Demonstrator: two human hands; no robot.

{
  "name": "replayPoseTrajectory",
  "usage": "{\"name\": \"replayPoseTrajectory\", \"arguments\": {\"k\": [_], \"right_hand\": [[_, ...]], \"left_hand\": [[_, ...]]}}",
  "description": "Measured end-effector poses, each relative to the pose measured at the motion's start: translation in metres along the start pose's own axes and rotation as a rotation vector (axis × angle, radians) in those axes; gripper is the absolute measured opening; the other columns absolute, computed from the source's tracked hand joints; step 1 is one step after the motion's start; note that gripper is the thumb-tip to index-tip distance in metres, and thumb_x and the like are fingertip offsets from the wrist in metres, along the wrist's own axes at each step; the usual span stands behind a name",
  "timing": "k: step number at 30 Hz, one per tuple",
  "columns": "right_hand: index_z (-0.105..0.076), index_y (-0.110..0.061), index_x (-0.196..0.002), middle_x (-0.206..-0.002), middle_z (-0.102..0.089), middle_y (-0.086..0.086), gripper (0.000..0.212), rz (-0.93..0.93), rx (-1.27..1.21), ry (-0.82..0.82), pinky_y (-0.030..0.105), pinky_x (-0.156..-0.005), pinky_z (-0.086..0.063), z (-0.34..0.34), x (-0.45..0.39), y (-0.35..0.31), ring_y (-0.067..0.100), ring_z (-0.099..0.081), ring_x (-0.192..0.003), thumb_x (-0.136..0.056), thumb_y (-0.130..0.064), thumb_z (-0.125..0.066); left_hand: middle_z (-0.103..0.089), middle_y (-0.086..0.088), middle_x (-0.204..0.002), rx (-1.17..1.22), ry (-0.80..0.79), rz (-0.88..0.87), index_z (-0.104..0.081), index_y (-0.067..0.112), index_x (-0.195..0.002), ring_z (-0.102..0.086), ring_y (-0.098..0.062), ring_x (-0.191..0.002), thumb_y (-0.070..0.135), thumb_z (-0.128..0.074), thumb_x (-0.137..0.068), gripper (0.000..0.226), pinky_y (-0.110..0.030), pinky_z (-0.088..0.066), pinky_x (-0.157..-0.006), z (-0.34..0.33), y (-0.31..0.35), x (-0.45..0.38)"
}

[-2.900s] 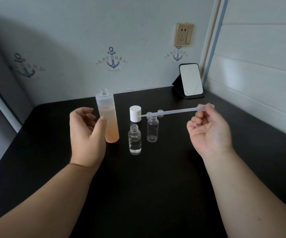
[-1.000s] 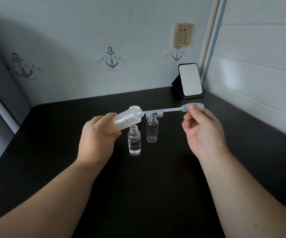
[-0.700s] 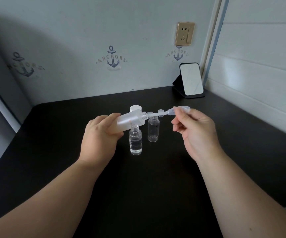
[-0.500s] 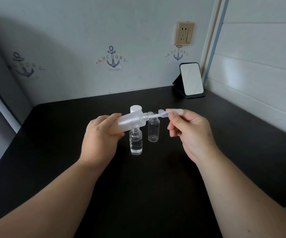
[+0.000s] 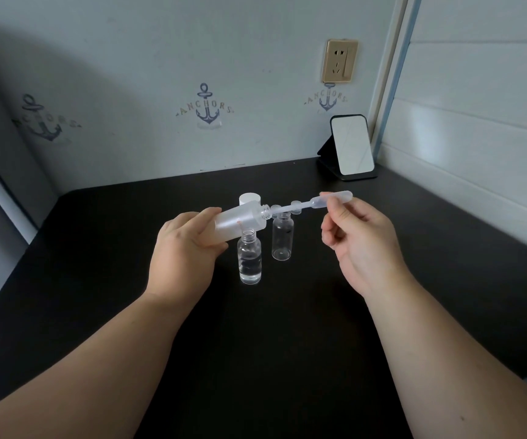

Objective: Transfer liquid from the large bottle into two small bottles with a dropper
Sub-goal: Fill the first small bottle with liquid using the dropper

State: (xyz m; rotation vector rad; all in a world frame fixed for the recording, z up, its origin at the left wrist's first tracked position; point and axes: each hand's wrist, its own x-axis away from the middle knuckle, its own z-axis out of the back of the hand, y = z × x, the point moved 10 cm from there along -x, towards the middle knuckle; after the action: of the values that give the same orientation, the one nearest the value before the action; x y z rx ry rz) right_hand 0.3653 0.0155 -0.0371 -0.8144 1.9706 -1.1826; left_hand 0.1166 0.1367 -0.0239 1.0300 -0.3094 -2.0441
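My left hand (image 5: 182, 248) grips the frosted large bottle (image 5: 240, 220), tilted almost level with its open neck pointing right. My right hand (image 5: 362, 239) pinches the bulb of a clear plastic dropper (image 5: 319, 201), whose thin stem reaches left into the bottle's neck. Below the neck stands a small clear bottle (image 5: 249, 259) holding liquid. A second small bottle (image 5: 282, 237), which looks empty, stands just right of it. Both are uncapped.
A white cap (image 5: 249, 198) stands behind the large bottle, and small clear caps (image 5: 295, 206) lie behind the small bottles. A standing mirror (image 5: 351, 147) sits at the back right corner of the black table (image 5: 287, 343). Walls close the back and right.
My left hand picked the large bottle up and tilted it. The dropper went deep into its neck, and since half a second ago my right hand has drawn it back out to the right.
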Motion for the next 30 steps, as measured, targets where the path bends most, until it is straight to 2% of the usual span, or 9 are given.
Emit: {"name": "replayPoseTrajectory", "arguments": {"k": [4, 7, 9, 13, 18, 22, 24, 27, 30], "right_hand": [[-0.079, -0.007, -0.099, -0.070, -0.062, 0.002, 0.028, -0.058, -0.246, 0.071, 0.022, -0.060, -0.050, 0.011, -0.004, 0.003, 0.012, -0.055, -0.061, -0.078, -0.025, -0.078], [-0.079, -0.008, -0.092, -0.073, -0.065, 0.000, 0.018, -0.068, -0.371, 0.144, 0.020, -0.062, -0.050, 0.020, -0.006, 0.004, 0.010, -0.057, -0.064, -0.081, -0.022, -0.075], [-0.079, -0.010, -0.084, -0.074, -0.066, 0.000, 0.013, -0.074, -0.428, 0.204, 0.019, -0.060, -0.048, 0.027, -0.006, 0.005, 0.009, -0.057, -0.064, -0.090, -0.018, -0.071], [-0.079, -0.013, -0.073, -0.072, -0.066, -0.002, 0.028, -0.094, -0.524, 0.296, 0.019, -0.058, -0.046, 0.041, -0.005, 0.007, 0.008, -0.057, -0.060, -0.097, -0.019, -0.066], [-0.076, -0.014, -0.064, -0.069, -0.063, -0.001, 0.035, -0.096, -0.571, 0.327, 0.019, -0.054, -0.042, 0.044, -0.004, 0.008, 0.009, -0.052, -0.054, -0.096, -0.014, -0.063], [-0.072, -0.013, -0.063, -0.068, -0.056, 0.000, 0.032, -0.118, -0.574, 0.320, 0.020, -0.052, -0.040, 0.043, -0.005, 0.010, 0.011, -0.044, -0.052, -0.094, -0.012, -0.064], [-0.072, -0.013, -0.065, -0.068, -0.057, 0.000, 0.029, -0.119, -0.564, 0.310, 0.020, -0.052, -0.040, 0.043, -0.006, 0.011, 0.011, -0.045, -0.052, -0.093, -0.015, -0.066], [-0.073, -0.013, -0.067, -0.070, -0.060, -0.001, 0.028, -0.118, -0.561, 0.302, 0.020, -0.052, -0.041, 0.042, -0.007, 0.012, 0.010, -0.047, -0.052, -0.094, -0.017, -0.066], [-0.074, -0.015, -0.065, -0.073, -0.064, -0.001, 0.027, -0.120, -0.545, 0.304, 0.019, -0.053, -0.041, 0.043, -0.008, 0.013, 0.009, -0.048, -0.054, -0.092, -0.016, -0.068]], "left_hand": [[-0.054, 0.016, -0.114, 0.013, -0.016, 0.032, -0.061, 0.028, -0.136, -0.052, -0.021, -0.117, 0.015, -0.081, -0.082, 0.059, -0.033, -0.041, -0.100, 0.000, -0.003, -0.001], [-0.057, 0.014, -0.116, 0.020, -0.015, 0.063, -0.059, 0.029, -0.137, -0.053, -0.018, -0.116, 0.017, -0.079, -0.084, 0.058, -0.035, -0.044, -0.100, 0.001, -0.007, -0.002], [-0.055, 0.017, -0.112, 0.053, -0.001, 0.084, -0.060, 0.032, -0.135, -0.052, -0.013, -0.111, 0.018, -0.079, -0.084, 0.056, -0.028, -0.041, -0.094, 0.003, -0.010, -0.001], [-0.054, 0.022, -0.097, 0.095, 0.025, 0.122, -0.058, 0.041, -0.124, -0.052, -0.002, -0.089, 0.024, -0.076, -0.086, 0.046, -0.014, -0.035, -0.077, 0.006, -0.014, -0.001], [-0.059, 0.021, -0.096, 0.155, 0.051, 0.168, -0.055, 0.040, -0.114, -0.058, -0.003, -0.091, 0.033, -0.075, -0.086, 0.035, -0.018, -0.041, -0.071, 0.007, -0.020, -0.002], [-0.059, 0.021, -0.100, 0.247, 0.048, 0.282, -0.051, 0.037, -0.127, -0.061, -0.006, -0.092, 0.039, -0.078, -0.084, 0.050, -0.027, -0.052, -0.076, 0.002, -0.031, -0.001], [-0.055, 0.024, -0.097, 0.258, 0.049, 0.312, -0.050, 0.034, -0.131, -0.059, 0.000, -0.086, 0.042, -0.078, -0.083, 0.056, -0.020, -0.049, -0.071, 0.000, -0.034, 0.000], [-0.052, 0.029, -0.092, 0.266, 0.049, 0.329, -0.048, 0.041, -0.124, -0.059, 0.013, -0.079, 0.044, -0.078, -0.082, 0.052, -0.009, -0.038, -0.059, 0.001, -0.034, 0.001], [-0.052, 0.029, -0.092, 0.281, 0.037, 0.351, -0.044, 0.045, -0.116, -0.057, 0.007, -0.078, 0.045, -0.079, -0.082, 0.049, -0.009, -0.037, -0.057, 0.001, -0.034, 0.002]]}}
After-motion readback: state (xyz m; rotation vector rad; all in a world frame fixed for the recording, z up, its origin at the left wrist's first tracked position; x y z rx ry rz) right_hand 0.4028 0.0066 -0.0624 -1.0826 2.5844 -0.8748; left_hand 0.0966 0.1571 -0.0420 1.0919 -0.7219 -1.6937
